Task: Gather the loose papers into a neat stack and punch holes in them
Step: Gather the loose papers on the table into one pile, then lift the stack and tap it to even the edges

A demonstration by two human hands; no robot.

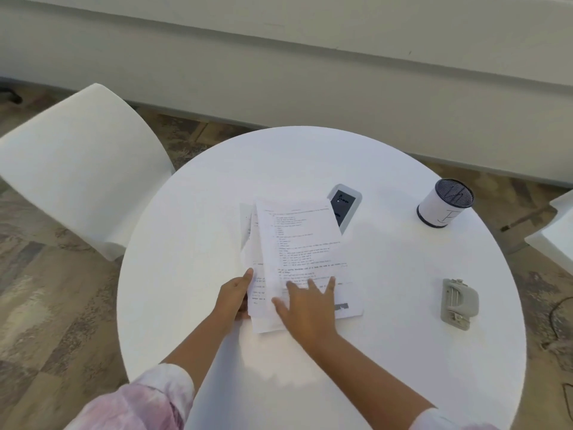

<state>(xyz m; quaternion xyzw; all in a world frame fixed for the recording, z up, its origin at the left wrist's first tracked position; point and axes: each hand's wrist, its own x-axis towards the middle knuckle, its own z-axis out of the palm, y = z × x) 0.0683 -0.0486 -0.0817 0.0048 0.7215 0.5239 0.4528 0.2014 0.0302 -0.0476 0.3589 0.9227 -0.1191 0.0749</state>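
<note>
Papers (297, 243) fanned unevenly mid-table (201, 187), left hand (233, 297) clamped on left edge, right hand (305, 308) flat on top with fingers spread, likely for squaring; punch (459, 304) near right edge, untouched; cup (443, 203), chair (77, 169), wood floor.

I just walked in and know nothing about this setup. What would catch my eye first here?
Two bare hands on a fanned pile of printed white papers at the middle of the round white table: the left hand holds the pile's left edge, the right hand lies flat on top. To the right sit a grey metal hole punch and, farther back, a white mesh-topped pen cup.
</note>
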